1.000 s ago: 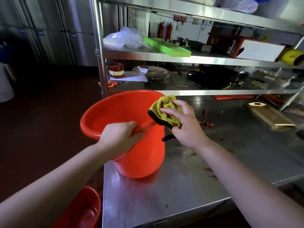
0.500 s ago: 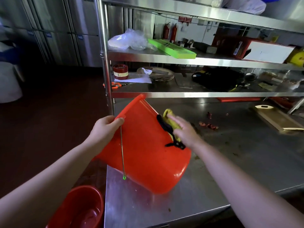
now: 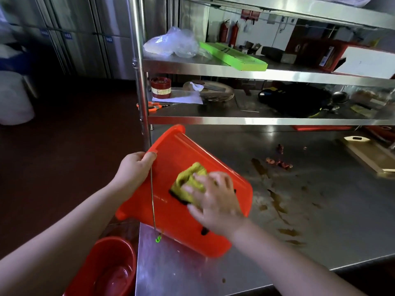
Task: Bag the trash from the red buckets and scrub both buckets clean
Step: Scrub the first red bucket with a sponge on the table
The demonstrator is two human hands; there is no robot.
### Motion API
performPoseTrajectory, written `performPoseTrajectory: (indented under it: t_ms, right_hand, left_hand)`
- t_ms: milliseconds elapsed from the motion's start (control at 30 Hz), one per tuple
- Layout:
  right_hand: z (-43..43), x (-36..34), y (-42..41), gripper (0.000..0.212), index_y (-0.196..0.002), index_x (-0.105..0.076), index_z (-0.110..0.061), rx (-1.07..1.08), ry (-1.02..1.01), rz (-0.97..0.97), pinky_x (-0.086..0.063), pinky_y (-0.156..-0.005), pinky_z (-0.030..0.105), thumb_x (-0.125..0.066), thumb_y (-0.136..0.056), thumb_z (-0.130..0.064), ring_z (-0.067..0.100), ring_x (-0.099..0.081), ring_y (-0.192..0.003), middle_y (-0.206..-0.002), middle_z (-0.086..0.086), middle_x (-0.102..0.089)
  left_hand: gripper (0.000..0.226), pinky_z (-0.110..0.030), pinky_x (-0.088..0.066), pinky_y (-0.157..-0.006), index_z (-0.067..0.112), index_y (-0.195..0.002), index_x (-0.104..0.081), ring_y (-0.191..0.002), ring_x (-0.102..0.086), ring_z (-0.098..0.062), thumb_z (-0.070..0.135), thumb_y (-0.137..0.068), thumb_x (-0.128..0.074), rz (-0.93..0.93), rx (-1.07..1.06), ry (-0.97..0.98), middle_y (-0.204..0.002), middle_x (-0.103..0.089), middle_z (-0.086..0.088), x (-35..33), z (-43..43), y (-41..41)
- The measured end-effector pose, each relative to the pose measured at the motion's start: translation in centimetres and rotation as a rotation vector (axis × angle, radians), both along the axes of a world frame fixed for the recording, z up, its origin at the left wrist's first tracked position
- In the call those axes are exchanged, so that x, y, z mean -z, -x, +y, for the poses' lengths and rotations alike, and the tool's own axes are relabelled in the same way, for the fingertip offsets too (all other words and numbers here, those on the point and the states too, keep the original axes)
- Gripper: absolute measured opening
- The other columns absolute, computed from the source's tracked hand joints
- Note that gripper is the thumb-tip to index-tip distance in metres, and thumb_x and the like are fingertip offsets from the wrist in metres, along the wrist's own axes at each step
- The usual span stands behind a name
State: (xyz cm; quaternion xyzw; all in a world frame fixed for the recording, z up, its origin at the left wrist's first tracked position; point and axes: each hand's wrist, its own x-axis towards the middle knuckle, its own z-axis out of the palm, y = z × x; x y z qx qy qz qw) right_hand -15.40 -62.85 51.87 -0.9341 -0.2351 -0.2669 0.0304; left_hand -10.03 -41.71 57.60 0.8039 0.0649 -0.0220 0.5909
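Note:
A red bucket (image 3: 171, 163) lies tipped on its side on the steel table (image 3: 320, 210), its mouth facing left and away from me. My left hand (image 3: 133, 167) grips the bucket's rim. A thin wire handle (image 3: 152, 199) hangs down from there. My right hand (image 3: 213, 199) presses a yellow-green cloth (image 3: 188, 180) with a black edge flat against the bucket's outer wall. A second red bucket (image 3: 106, 268) stands on the floor at the table's left corner, wet inside.
Brown smears and red food scraps (image 3: 277, 163) mark the table to the right. A wooden board (image 3: 367, 154) lies at far right. Steel shelves behind hold a plastic bag (image 3: 173, 43), a green board (image 3: 233, 56), a red tin (image 3: 160, 87) and scissors (image 3: 149, 105).
The bucket went from upright to tipped on its side. My left hand shifted along the rim, and my right hand moved the cloth from the rim down onto the outer wall.

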Motion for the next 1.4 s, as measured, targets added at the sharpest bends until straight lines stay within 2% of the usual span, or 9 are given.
performPoseTrajectory:
  t_ms: [100,200,300,467,567,767,933,1200,1400]
  right_hand:
    - [-1.4,-3.2,-4.9,0.044,-0.131,-0.047,-0.042,0.331,-0.083,0.242,-0.034,-0.101,0.05,-0.042,-0.088,-0.053,0.032,-0.033,-0.128,-0.136,-0.001,-0.046]
    - [-2.1,-4.0,-7.8,0.049,-0.143,-0.031,-0.042,0.394,-0.188,0.51,-0.023,-0.109,0.046,-0.032,-0.096,-0.052,0.024,-0.015,-0.142,-0.154,-0.005,-0.027]
    - [-0.3,-3.3,-5.8,0.049,-0.143,-0.032,-0.043,0.31,-0.076,0.305,-0.03,-0.104,0.049,-0.035,-0.095,-0.05,0.026,-0.02,-0.142,-0.153,-0.004,-0.03]
    - [4.8,0.0,-0.5,0.03,-0.113,-0.063,-0.034,-0.106,0.09,0.052,-0.033,-0.099,0.051,-0.053,-0.085,-0.031,0.037,-0.03,-0.138,-0.144,-0.002,-0.045]
    - [4.0,-0.7,-2.9,0.024,-0.104,-0.066,-0.029,-0.226,0.102,0.038,-0.035,-0.096,0.049,-0.056,-0.082,-0.031,0.036,-0.034,-0.136,-0.139,-0.001,-0.051]
    - [2.1,-3.3,-8.5,0.036,-0.114,-0.063,-0.034,-0.132,-0.043,0.181,-0.038,-0.096,0.044,-0.046,-0.083,-0.041,0.028,-0.041,-0.131,-0.141,-0.005,-0.048]
    - [-0.8,-4.3,-12.2,0.04,-0.135,-0.048,-0.038,0.211,-0.402,0.456,-0.032,-0.108,0.044,-0.043,-0.095,-0.039,0.027,-0.036,-0.133,-0.15,-0.004,-0.036]
    - [3.9,-3.1,-5.2,0.045,-0.133,-0.047,-0.038,0.048,-0.001,0.123,-0.039,-0.094,0.048,-0.044,-0.089,-0.043,0.033,-0.038,-0.131,-0.147,-0.001,-0.039]
    - [-3.0,-3.3,-11.1,0.043,-0.136,-0.046,-0.039,0.305,-0.484,0.542,-0.035,-0.106,0.039,-0.045,-0.093,-0.042,0.021,-0.037,-0.133,-0.15,-0.009,-0.034]
  left_hand:
    - [0.025,-0.034,-0.056,-0.07,0.02,-0.094,-0.061,-0.074,-0.069,-0.022,0.038,-0.095,-0.044,-0.01,0.008,0.001,-0.083,-0.07,-0.005,0.2,-0.5,0.1]
    - [0.019,-0.024,-0.049,-0.056,0.026,-0.092,-0.058,-0.071,-0.067,-0.015,0.037,-0.096,-0.044,0.0,0.013,0.033,-0.081,-0.069,0.001,0.4,-0.6,0.0]
    - [0.018,-0.018,-0.046,-0.052,0.025,-0.097,-0.057,-0.071,-0.066,-0.01,0.036,-0.097,-0.043,0.029,0.047,0.054,-0.084,-0.067,0.003,0.3,-0.3,-0.3]
    - [0.029,-0.041,-0.055,-0.077,0.017,-0.086,-0.067,-0.081,-0.067,-0.023,0.038,-0.093,-0.048,-0.007,0.003,-0.024,-0.086,-0.071,-0.009,0.5,-0.6,-0.7]
    - [0.034,-0.046,-0.054,-0.073,0.012,-0.081,-0.067,-0.078,-0.066,-0.031,0.039,-0.09,-0.049,-0.056,-0.009,-0.066,-0.08,-0.07,-0.015,1.1,-0.5,-0.1]
    - [0.025,-0.048,-0.057,-0.07,0.021,-0.087,-0.065,-0.069,-0.069,-0.026,0.034,-0.094,-0.045,-0.052,-0.007,-0.006,-0.077,-0.071,-0.01,1.5,-0.6,-0.3]
    - [0.019,-0.047,-0.056,-0.077,0.033,-0.091,-0.061,-0.074,-0.07,-0.017,0.041,-0.094,-0.044,-0.043,0.017,-0.007,-0.082,-0.072,0.001,2.5,-0.2,0.8]
    - [0.033,-0.05,-0.056,-0.076,0.032,-0.087,-0.065,-0.076,-0.07,-0.021,0.055,-0.078,-0.045,-0.025,0.007,0.032,-0.082,-0.072,-0.002,2.7,-0.2,0.7]
    - [0.024,-0.051,-0.055,-0.078,0.026,-0.092,-0.066,-0.077,-0.07,-0.022,0.043,-0.093,-0.05,-0.071,-0.026,0.067,-0.085,-0.072,-0.005,3.8,0.2,2.3]
